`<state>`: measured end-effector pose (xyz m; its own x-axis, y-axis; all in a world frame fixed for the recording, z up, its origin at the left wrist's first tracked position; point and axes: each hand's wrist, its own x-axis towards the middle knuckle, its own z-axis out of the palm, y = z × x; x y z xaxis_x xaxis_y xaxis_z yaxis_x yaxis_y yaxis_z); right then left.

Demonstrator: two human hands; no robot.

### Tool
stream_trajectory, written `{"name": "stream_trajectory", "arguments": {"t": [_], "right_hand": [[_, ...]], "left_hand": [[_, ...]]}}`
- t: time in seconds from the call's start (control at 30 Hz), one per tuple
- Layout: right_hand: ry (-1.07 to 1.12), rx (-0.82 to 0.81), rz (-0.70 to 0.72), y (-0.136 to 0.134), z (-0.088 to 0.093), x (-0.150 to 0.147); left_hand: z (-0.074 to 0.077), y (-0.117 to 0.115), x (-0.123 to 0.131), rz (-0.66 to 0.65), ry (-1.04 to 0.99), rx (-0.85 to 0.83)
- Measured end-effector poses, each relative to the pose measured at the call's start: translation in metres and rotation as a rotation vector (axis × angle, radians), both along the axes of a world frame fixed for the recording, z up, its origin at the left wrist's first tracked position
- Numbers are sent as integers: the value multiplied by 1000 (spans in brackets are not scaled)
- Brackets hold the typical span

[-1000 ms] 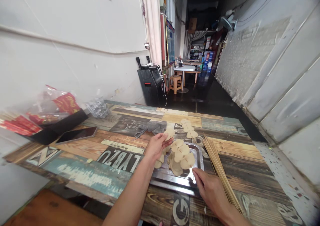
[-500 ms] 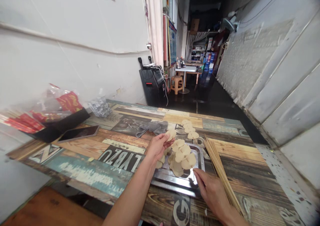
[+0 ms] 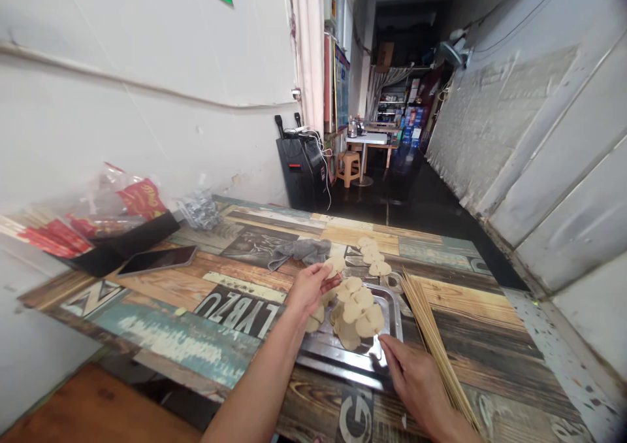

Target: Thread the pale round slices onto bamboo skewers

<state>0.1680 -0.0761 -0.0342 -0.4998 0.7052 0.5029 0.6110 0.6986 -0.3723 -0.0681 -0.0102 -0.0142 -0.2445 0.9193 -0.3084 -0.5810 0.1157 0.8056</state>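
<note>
Your left hand (image 3: 308,291) pinches a thin, pale, rounded slice (image 3: 336,266). Your right hand (image 3: 415,371) is clamped on the end of a skewer of wavy, overlapping slices (image 3: 358,306), above a shiny metal tray (image 3: 343,362) near the bench's (image 3: 490,328) near edge. More slices (image 3: 347,338) lie in the tray. Toward the bench's left edge, a black box (image 3: 149,231) holds red-wrapped sticks (image 3: 61,235) and crinkled clear packaging (image 3: 110,224).

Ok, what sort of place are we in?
Probably a small eatery: red-sleeved chopsticks at left, a bundle of skewers at right, and a white table and stool farther back.
</note>
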Motion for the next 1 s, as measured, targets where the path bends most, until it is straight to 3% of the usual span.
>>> {"name": "stream_trajectory", "arguments": {"t": [0.37, 0.73, 1.0], "right_hand": [[26, 45, -24, 5, -7, 1], [20, 75, 16, 4, -6, 1], [23, 66, 1, 4, -9, 1]], "left_hand": [[5, -2, 5, -19, -45, -30], [9, -1, 1, 84, -56, -23], [12, -2, 3, 75, -29, -50]]}}
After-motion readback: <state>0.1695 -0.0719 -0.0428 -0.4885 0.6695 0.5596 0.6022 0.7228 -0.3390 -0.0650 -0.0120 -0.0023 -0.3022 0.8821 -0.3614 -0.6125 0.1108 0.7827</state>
